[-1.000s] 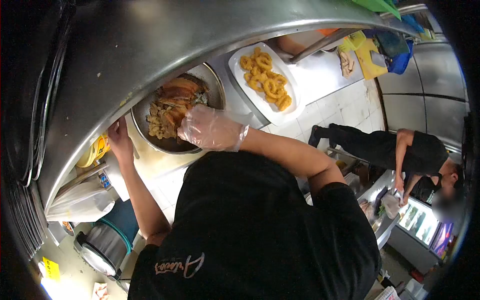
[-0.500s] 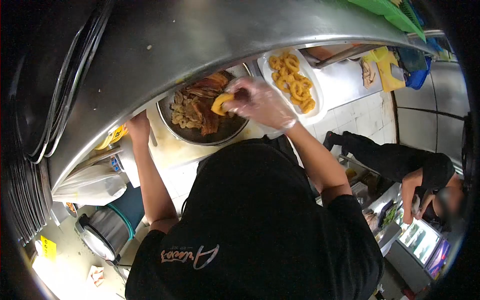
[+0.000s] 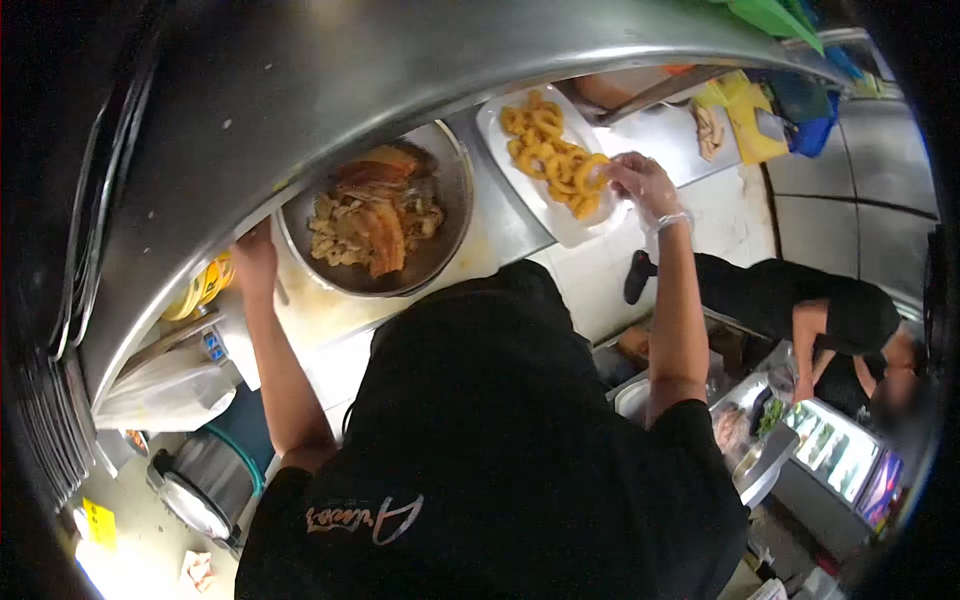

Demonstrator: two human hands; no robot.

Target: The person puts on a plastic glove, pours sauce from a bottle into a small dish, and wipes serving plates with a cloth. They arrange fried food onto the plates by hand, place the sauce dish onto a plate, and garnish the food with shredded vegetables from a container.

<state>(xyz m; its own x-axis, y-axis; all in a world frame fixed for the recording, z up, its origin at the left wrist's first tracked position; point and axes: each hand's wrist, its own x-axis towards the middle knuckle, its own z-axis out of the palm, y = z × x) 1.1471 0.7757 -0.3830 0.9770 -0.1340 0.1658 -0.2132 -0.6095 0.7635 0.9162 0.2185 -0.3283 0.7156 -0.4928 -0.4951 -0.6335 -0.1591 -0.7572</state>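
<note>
My right hand [image 3: 645,185], in a clear plastic glove, is at the right side of a white platter [image 3: 492,128]. Its fingertips are closed on a golden fried ring [image 3: 592,174] at the edge of a pile of similar rings [image 3: 540,130]. Left of the platter sits a round metal strainer [image 3: 458,200] holding browned meat strips [image 3: 382,235] and paler small pieces [image 3: 335,232]. My left hand [image 3: 256,255] is by the strainer's left side, under the rim of the overhead metal shelf. That shelf hides its fingers.
The steel shelf [image 3: 400,60] overhangs the counter [image 3: 450,270]. A yellow container [image 3: 205,285] and a white plastic bag [image 3: 170,395] are on the left, above a large cooker [image 3: 205,490]. To the right, a person in black [image 3: 780,300] works at a lit counter.
My right hand has moved right, from above the strainer with a fried ring to the platter's right side. My left hand stays near the strainer, and the view has shifted slightly.
</note>
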